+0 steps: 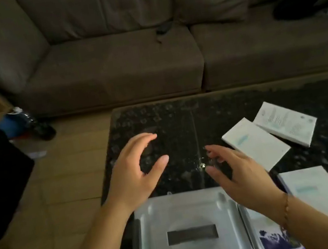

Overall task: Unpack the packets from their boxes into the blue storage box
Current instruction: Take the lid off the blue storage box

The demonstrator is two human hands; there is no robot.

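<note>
Only the head view here. Both hands float over the dark tabletop (pixel 181 125) mid-frame, holding nothing: left hand (pixel 135 168) with fingers loosely spread and thumb apart, right hand (pixel 237 175) the same, fingers relaxed and a bit blurred. Bottom center sits the storage box (pixel 190 229), and its pale lid looks like it's on, with blue peeking out at its right side. Three white boxes lie on the right: two (pixel 256 143) (pixel 285 122) just beside each other, a third (pixel 317 191) at lower right near the storage box. Looks like the very start, nothing unpacked yet. My guess is the next move means getting that lid off or grabbing the nearest box and opening a flap.
</note>
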